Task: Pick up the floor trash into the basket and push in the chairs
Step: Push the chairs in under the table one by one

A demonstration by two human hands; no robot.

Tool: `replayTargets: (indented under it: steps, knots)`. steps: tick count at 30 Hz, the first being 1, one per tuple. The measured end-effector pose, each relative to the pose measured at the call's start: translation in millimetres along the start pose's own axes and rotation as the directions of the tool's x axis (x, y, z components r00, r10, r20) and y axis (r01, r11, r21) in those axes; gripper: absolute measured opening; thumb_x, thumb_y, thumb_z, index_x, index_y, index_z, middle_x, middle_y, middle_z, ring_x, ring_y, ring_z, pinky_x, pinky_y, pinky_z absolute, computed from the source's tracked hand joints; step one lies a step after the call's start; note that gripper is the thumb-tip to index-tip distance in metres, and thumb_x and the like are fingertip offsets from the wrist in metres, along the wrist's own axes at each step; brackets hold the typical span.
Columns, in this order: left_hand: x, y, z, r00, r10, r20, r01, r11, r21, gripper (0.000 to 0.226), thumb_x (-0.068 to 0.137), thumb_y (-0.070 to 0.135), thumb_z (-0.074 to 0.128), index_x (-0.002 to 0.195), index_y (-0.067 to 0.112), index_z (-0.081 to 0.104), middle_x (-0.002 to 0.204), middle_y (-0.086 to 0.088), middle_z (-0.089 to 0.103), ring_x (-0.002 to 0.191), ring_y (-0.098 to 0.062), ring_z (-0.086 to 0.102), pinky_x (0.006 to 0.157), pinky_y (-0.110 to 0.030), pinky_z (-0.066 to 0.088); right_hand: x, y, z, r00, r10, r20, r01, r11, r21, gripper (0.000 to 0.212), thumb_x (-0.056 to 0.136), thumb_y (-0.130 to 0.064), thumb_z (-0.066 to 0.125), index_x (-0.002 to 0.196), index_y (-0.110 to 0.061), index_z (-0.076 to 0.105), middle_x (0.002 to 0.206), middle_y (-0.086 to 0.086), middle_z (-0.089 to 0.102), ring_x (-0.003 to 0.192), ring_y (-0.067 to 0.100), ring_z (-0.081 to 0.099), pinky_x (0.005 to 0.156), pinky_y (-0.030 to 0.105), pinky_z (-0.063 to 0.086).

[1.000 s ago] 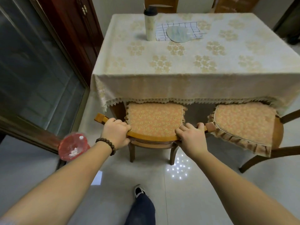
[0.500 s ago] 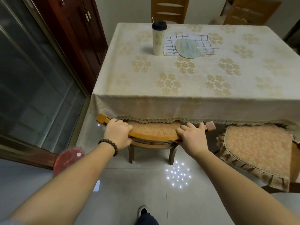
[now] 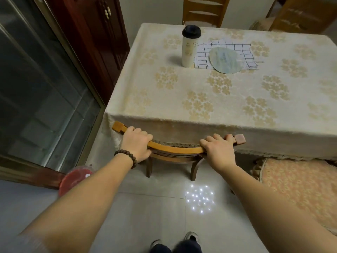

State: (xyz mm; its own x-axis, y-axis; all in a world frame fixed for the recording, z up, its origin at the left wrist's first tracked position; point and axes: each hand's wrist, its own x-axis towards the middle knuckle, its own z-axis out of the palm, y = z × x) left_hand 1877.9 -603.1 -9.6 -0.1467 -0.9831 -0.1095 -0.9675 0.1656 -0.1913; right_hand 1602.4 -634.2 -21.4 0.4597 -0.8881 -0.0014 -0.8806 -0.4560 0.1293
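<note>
A wooden chair [image 3: 175, 149] stands at the near edge of the table [image 3: 218, 99], its seat fully hidden under the cream tablecloth. Only its curved top rail and two back legs show. My left hand [image 3: 136, 147] grips the rail near its left end, and my right hand [image 3: 218, 150] grips it near the right end. A second chair with an orange frilled cushion [image 3: 299, 187] sticks out from the table at the right. A red basket [image 3: 76, 178] sits on the floor at the left, partly behind my left forearm.
On the table stand a white tumbler with a black lid [image 3: 189, 48], a checked cloth [image 3: 224, 52] and a round fan [image 3: 225, 60]. A glass sliding door [image 3: 40, 92] and a dark wooden cabinet [image 3: 94, 42] line the left. Two more chairs [image 3: 204, 11] stand beyond the table.
The chair has slid forward under the table with both hands on its rail; its cushion, visible a second ago, is now hidden by the tablecloth. I have stepped closer.
</note>
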Motion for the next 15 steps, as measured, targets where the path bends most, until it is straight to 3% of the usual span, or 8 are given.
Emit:
replayTargets:
  steps: [15]
  knots:
    - [49,-28,-4,0.995,-0.087,0.051,0.089,0.996,-0.020,0.032,0.075,0.056,0.059,0.091,0.029,0.055,0.097,0.006,0.063,0.099,-0.020,0.054,0.090,-0.038,0.035,60,-3,0,1.000,0.017,0.021,-0.018,1.000,0.003,0.017,0.075,-0.018,0.068,0.086,-0.022,0.055,0.085,0.000,0.059,0.085,0.027,0.049,0.078,0.044,0.032]
